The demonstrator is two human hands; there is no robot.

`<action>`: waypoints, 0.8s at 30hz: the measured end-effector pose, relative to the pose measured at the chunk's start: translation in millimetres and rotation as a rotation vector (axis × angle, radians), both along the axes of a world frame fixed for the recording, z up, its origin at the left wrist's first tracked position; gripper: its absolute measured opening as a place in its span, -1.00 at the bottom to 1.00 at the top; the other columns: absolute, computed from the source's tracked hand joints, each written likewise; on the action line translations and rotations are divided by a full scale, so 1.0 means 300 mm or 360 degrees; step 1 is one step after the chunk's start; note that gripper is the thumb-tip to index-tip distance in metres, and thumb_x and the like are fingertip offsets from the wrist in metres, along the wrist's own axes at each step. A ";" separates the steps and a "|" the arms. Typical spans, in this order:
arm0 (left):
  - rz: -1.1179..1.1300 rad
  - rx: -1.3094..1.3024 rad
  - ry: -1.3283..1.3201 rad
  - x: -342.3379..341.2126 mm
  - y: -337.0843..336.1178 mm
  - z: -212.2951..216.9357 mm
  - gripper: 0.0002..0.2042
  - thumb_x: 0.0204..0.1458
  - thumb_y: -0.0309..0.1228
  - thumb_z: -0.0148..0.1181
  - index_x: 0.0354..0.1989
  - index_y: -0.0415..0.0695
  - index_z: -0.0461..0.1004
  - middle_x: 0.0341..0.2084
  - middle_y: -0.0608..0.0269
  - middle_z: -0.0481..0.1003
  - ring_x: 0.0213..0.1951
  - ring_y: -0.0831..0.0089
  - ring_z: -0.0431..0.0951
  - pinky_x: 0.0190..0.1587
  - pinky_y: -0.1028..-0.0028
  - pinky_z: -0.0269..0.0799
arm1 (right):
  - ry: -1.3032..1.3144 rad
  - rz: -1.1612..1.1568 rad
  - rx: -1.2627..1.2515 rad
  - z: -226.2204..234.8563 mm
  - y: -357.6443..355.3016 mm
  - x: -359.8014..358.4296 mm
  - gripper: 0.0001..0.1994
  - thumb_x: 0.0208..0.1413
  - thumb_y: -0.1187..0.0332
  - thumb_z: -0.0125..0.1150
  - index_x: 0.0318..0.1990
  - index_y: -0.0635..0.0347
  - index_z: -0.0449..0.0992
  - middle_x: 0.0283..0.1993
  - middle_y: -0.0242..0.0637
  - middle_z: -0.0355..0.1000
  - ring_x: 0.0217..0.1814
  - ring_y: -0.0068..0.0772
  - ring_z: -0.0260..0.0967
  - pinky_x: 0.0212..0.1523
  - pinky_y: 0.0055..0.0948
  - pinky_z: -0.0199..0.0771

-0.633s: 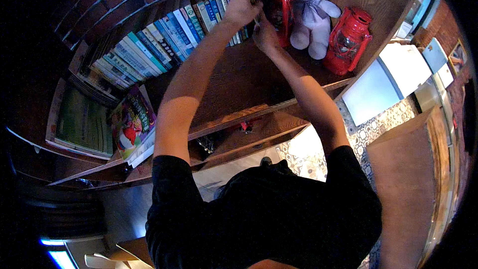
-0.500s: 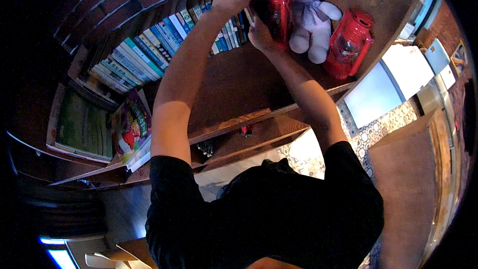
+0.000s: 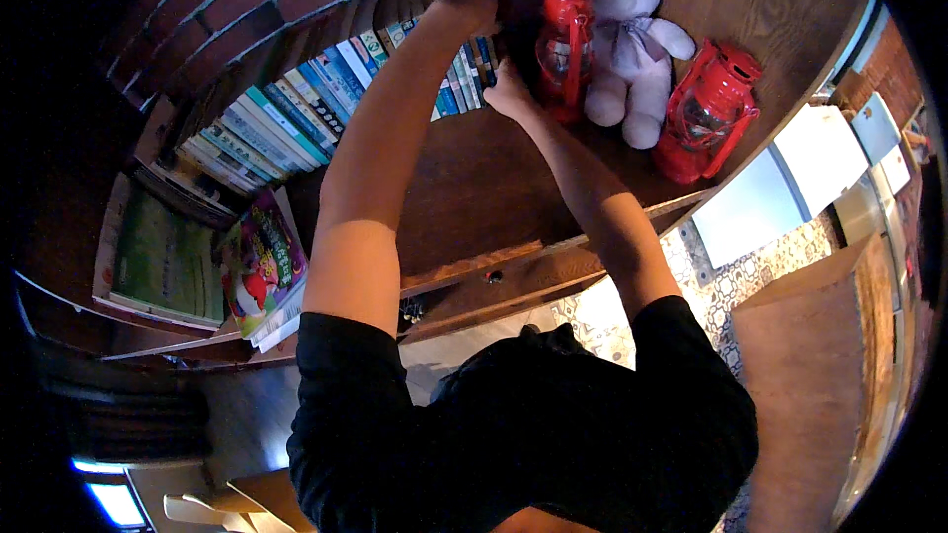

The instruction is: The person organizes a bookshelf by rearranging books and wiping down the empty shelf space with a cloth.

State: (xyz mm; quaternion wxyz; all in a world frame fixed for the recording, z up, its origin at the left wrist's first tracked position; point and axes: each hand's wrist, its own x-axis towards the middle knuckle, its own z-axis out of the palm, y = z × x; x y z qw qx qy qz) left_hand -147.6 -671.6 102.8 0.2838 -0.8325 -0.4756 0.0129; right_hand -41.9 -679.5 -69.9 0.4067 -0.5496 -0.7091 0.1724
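Observation:
A long row of upright books (image 3: pixel 286 118) stands on the brown wooden shelf (image 3: pixel 464 178), spines toward me. My left hand (image 3: pixel 464 12) reaches over the top of the row near its right end; its fingers are in shadow and mostly hidden. At that end my right hand (image 3: pixel 509 91) is closed on the dark end book (image 3: pixel 486 59), thumb at the lower part of its spine and fingers along its outer side. The red lantern (image 3: pixel 567 44) stands just right of my right hand, apart from it.
A pale teddy bear (image 3: pixel 629 49) sits between the lantern and a second red lantern (image 3: pixel 706 114). To the left lie a green-covered book (image 3: pixel 168 262) and a colourful picture book (image 3: pixel 259 266). A brick wall (image 3: pixel 341 0) rises behind. A wooden tabletop (image 3: pixel 810 365) is at right.
My left hand has moved down onto the tops of the books, its raised finger lowered. The pale book edge beside my right hand no longer shows. The whole view has shifted slightly.

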 end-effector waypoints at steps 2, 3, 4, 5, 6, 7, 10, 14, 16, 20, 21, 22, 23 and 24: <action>0.0013 -0.0009 -0.0022 0.012 -0.035 0.022 -0.43 0.07 0.09 -0.02 0.12 -0.07 0.42 0.15 0.04 0.36 0.17 0.06 0.35 0.24 -0.04 0.13 | 0.0041 -0.0123 0.0046 -0.003 -0.025 -0.010 -0.14 -0.15 0.47 0.10 0.34 0.49 -0.18 0.31 0.36 0.00 0.39 0.18 -0.04 0.36 -0.26 0.01; 0.0024 -0.0015 -0.0038 0.009 -0.053 0.032 -0.42 0.07 0.11 -0.03 0.13 -0.04 0.42 0.18 0.06 0.33 0.18 0.06 0.34 0.24 -0.06 0.12 | 0.0068 -0.0185 0.0080 -0.006 -0.048 -0.018 -0.13 -0.14 0.46 0.11 0.34 0.51 -0.20 0.32 0.37 -0.03 0.40 0.19 -0.05 0.37 -0.25 0.00; -0.0090 0.0173 -0.0203 -0.006 -0.057 0.034 -0.47 0.09 0.07 -0.02 0.12 -0.03 0.42 0.16 0.06 0.35 0.17 0.06 0.35 0.22 -0.02 0.16 | 0.0096 -0.0243 0.0115 -0.010 -0.071 -0.034 -0.13 -0.12 0.45 0.12 0.34 0.52 -0.22 0.32 0.39 -0.05 0.40 0.21 -0.06 0.38 -0.25 -0.01; -0.0209 0.0350 -0.0370 -0.018 -0.059 0.022 -0.51 0.12 0.02 -0.01 0.11 -0.02 0.43 0.13 0.06 0.38 0.15 0.07 0.37 0.20 0.03 0.21 | 0.0138 -0.0330 0.0370 -0.040 -0.094 -0.058 -0.14 -0.09 0.44 0.13 0.35 0.50 -0.22 0.35 0.41 -0.12 0.41 0.28 -0.12 0.40 -0.16 -0.07; -0.0317 0.0537 -0.0530 -0.036 -0.087 0.031 -0.55 0.14 -0.02 0.00 0.10 -0.01 0.44 0.10 0.06 0.41 0.14 0.08 0.39 0.18 0.07 0.25 | 0.0048 -0.0335 0.0446 -0.056 -0.124 -0.072 -0.15 -0.08 0.45 0.13 0.35 0.50 -0.22 0.35 0.41 -0.14 0.41 0.30 -0.14 0.40 -0.12 -0.08; -0.0278 0.0228 -0.0564 -0.049 -0.106 0.064 -0.57 0.13 -0.09 0.02 0.08 -0.06 0.43 0.06 0.02 0.42 0.07 0.01 0.41 0.16 0.05 0.24 | -0.0041 -0.0335 0.0524 -0.077 -0.160 -0.088 -0.15 -0.07 0.45 0.12 0.35 0.50 -0.22 0.35 0.41 -0.16 0.42 0.32 -0.17 0.40 -0.09 -0.09; -0.0317 -0.0187 -0.0679 -0.131 -0.302 0.165 -0.61 0.12 -0.18 0.04 0.04 -0.13 0.42 -0.02 -0.06 0.44 0.00 -0.11 0.41 0.17 0.00 0.17 | -0.0251 -0.0039 0.0719 -0.065 -0.363 -0.138 -0.22 -0.05 0.47 0.13 0.32 0.47 -0.11 0.35 0.36 -0.12 0.40 0.35 -0.14 0.37 -0.04 -0.04; -0.0680 0.0288 -0.1147 -0.328 -0.488 0.058 -0.60 0.14 -0.09 0.00 0.04 -0.05 0.46 0.01 -0.03 0.44 0.17 -0.04 0.27 0.16 -0.02 0.19 | -0.0518 0.0718 0.0702 -0.017 -0.622 -0.180 -0.37 0.03 0.46 0.12 0.30 0.29 0.09 0.36 0.16 -0.02 0.37 0.23 -0.01 0.32 -0.13 0.11; -0.0812 0.0341 -0.1265 -0.460 -0.590 0.000 -0.71 0.18 -0.24 0.04 0.02 -0.04 0.48 0.01 0.02 0.47 0.04 0.09 0.48 0.05 0.22 0.39 | -0.0503 0.1019 0.0525 -0.011 -0.730 -0.230 -0.42 0.08 0.45 0.09 0.29 0.21 0.15 0.35 0.10 0.03 0.34 0.19 0.06 0.28 -0.15 0.19; 0.0211 0.0141 -0.1633 -0.835 -1.064 -0.177 -0.77 0.16 -0.31 0.04 -0.10 -0.13 0.50 -0.20 -0.04 0.53 -0.17 -0.02 0.53 -0.14 0.20 0.42 | -0.0471 0.1446 0.0142 0.025 -0.806 -0.374 -0.48 0.17 0.40 0.06 0.30 0.17 0.16 0.34 0.09 0.09 0.32 0.12 0.15 0.27 -0.19 0.23; 0.0551 0.0155 -0.1708 -0.982 -1.204 -0.247 -0.74 0.17 -0.25 0.01 -0.12 -0.14 0.49 -0.27 -0.07 0.53 -0.23 -0.07 0.52 -0.21 0.14 0.41 | -0.0472 0.1569 0.0028 0.034 -0.811 -0.423 -0.48 0.20 0.39 0.06 0.31 0.17 0.15 0.34 0.09 0.09 0.33 0.09 0.15 0.29 -0.21 0.21; 0.0687 0.0515 -0.1684 -1.063 -1.301 -0.352 -0.75 0.18 -0.25 0.01 -0.20 -0.19 0.47 -0.31 -0.10 0.53 -0.28 -0.11 0.51 -0.26 0.11 0.40 | -0.0334 0.1560 -0.0229 0.038 -0.812 -0.481 -0.47 0.21 0.35 0.07 0.32 0.20 0.13 0.34 0.12 0.10 0.33 0.05 0.16 0.28 -0.23 0.21; 0.0987 0.0526 -0.1623 -1.147 -1.389 -0.458 -0.74 0.19 -0.24 0.01 -0.24 -0.20 0.45 -0.35 -0.10 0.52 -0.31 -0.08 0.52 -0.27 0.14 0.40 | -0.0183 0.1538 -0.0492 0.038 -0.815 -0.551 -0.44 0.22 0.31 0.09 0.33 0.23 0.10 0.33 0.14 0.10 0.33 0.00 0.17 0.28 -0.25 0.21; 0.1267 0.0529 -0.1569 -1.203 -1.447 -0.560 -0.73 0.19 -0.23 0.01 -0.27 -0.22 0.44 -0.39 -0.09 0.52 -0.34 -0.05 0.53 -0.28 0.16 0.41 | -0.0043 0.1485 -0.0753 0.028 -0.816 -0.623 -0.42 0.22 0.27 0.11 0.33 0.26 0.08 0.33 0.17 0.11 0.33 -0.04 0.18 0.28 -0.27 0.22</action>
